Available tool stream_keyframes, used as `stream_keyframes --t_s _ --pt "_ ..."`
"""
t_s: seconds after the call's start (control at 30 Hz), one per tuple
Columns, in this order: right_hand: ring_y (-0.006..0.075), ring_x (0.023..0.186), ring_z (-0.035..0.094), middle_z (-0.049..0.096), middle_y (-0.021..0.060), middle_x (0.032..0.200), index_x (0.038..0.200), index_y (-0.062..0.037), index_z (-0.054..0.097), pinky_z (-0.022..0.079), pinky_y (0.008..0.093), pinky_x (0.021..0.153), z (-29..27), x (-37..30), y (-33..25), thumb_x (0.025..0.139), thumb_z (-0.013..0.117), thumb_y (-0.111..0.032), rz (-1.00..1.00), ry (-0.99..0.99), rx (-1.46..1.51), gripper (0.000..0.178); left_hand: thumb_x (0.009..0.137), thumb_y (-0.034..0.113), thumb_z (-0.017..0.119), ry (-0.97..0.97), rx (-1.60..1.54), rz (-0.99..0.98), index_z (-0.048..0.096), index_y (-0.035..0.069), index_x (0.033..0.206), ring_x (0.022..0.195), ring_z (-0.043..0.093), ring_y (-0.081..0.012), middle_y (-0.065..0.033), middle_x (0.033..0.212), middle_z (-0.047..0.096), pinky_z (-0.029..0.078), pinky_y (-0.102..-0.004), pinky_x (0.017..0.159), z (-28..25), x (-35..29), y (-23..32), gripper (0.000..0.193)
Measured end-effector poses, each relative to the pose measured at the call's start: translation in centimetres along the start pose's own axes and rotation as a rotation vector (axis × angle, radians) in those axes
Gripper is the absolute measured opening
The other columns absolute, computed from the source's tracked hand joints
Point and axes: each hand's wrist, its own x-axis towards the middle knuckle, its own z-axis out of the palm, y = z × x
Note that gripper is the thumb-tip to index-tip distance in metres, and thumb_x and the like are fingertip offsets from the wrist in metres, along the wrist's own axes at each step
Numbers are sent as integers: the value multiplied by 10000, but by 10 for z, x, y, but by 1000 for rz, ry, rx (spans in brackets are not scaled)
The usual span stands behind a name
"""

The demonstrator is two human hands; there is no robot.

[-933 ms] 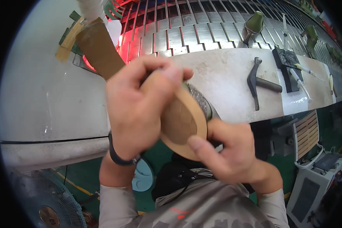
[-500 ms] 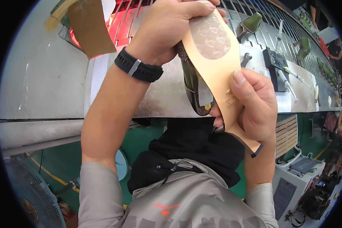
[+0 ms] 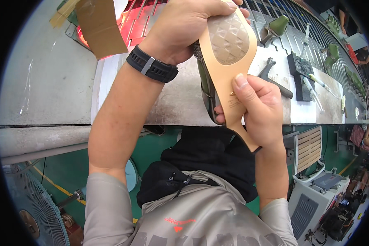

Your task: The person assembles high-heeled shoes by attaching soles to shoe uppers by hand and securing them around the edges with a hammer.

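A high-heeled shoe (image 3: 229,78) is held sole up, with a tan outsole and a quilted translucent patch under the forefoot. Part of its dark green upper (image 3: 207,82) shows along the left side. My left hand (image 3: 188,28), black watch on the wrist, grips the toe end, thumb over the tip. Around the shank near the heel closes my right hand (image 3: 260,104), its thumb pressing on the sole and fingertips showing on the far side. The heel, edged in black, points down toward me. The shoe hangs over the bench's front edge, its inside mostly hidden.
On the bench (image 3: 172,106) to the right lie a hammer (image 3: 274,78), a black block (image 3: 299,78) and several syringes (image 3: 313,92). Green shoes (image 3: 276,26) stand on the slatted conveyor (image 3: 270,8) behind. A brown board (image 3: 100,28) stands beside a red-lit area. A fan (image 3: 37,209) is at lower left.
My right hand and the shoe's heel end have swung left and slightly up. The toe end in my left hand has barely shifted. More of the hammer now shows.
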Motion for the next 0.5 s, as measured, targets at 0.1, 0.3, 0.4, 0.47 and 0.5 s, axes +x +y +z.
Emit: stream_keyframes --t_s 0.1,0.3,0.4,0.47,0.5 --pt "48 595 564 688 22 766 978 41 709 431 227 520 -20 -1 -7 1003 753 -229 -220 59 -626 275 1049 90 592 -108 37 15 603 -101 1359 1078 711 -232 -169 1229 715 583 -352 981 8 -12 7 364" --pt "143 921 720 743 124 1040 1312 45 630 563 252 827 -40 22 -72 910 836 -200 -415 62 -468 513 1053 198 635 -314 -81 7 682 -60 1291 988 691 -136 -94 1112 740 561 -282 889 36 -10 -16 354" --pt "142 958 732 747 144 1093 1338 83 609 580 266 821 -89 12 -73 949 770 -244 -317 48 -419 533 1119 603 393 -10 65 18 620 -31 1381 1261 647 -244 -177 1327 693 522 -417 1084 15 -10 -64 723" --pt "160 955 746 743 150 1124 1339 96 597 604 289 820 -119 -1 -54 982 714 -260 -218 146 -262 518 1119 648 316 55 -59 -200 638 -8 1373 1276 638 -238 -150 1333 697 469 -403 1115 -36 -32 -89 774" --pt "173 941 752 737 155 1141 1342 99 592 618 304 817 -128 -16 -35 995 690 -261 -188 190 -98 510 1125 649 286 62 -164 -299 645 5 1373 1270 643 -238 -131 1333 701 439 -385 1126 -52 -45 -103 778"
